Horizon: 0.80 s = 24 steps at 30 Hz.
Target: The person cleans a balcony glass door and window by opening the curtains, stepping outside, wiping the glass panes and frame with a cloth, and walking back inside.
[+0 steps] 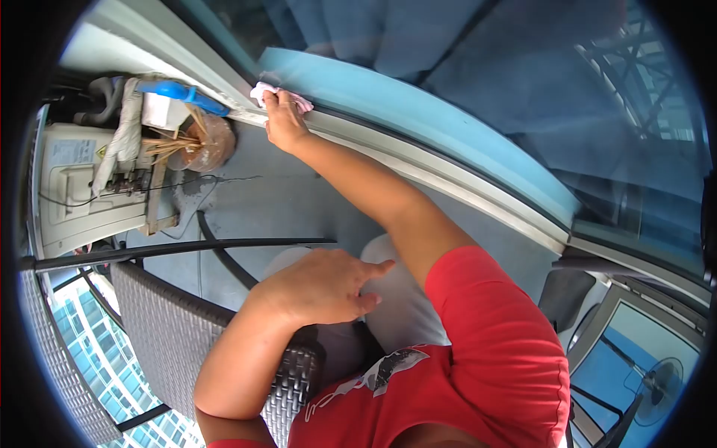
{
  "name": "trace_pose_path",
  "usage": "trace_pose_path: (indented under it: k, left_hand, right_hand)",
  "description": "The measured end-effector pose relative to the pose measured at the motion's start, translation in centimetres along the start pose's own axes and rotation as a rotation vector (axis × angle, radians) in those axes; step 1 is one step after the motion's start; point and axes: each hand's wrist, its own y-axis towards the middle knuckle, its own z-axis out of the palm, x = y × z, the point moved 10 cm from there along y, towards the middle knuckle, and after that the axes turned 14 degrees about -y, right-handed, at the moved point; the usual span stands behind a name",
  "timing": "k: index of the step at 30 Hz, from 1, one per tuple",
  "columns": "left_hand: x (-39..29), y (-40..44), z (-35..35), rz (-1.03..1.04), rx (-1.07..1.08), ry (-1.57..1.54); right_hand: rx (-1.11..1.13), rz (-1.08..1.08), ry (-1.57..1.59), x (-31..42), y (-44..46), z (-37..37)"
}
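My right hand (287, 128) is closed around a pale pink cloth (302, 103). It presses the cloth against the lower corner of the glass window (403, 104), where the pane meets the white frame (448, 178). Part of the cloth is hidden under my fingers. Over my lap, near the grey woven chair (168, 310), hovers my left hand (328, 284). Two of its digits are apart, with nothing between them; the other fingers are turned out of sight.
An outdoor air-conditioner unit (71, 213) with wrapped pipes stands at the left. Beside it are a clay pot (216, 142) with dry sticks and a blue-handled item (175, 91). A dark bar (187, 250) crosses in front. A fan (661, 384) shows at lower right.
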Motion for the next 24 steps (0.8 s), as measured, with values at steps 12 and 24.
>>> trace_pose_path:
  k: [12, 24]
  left_hand:
    - [0.7, -0.2, 0.2, -0.046, 0.028, 0.035]
    - [4.4, 0.4, -0.9, -0.348, -0.041, -0.035]
  right_hand:
    - [0.059, -0.238, -0.376, -12.0, -11.8, -9.8]
    - [0.076, 0.465, -0.741, -44.1, -43.8, -39.0]
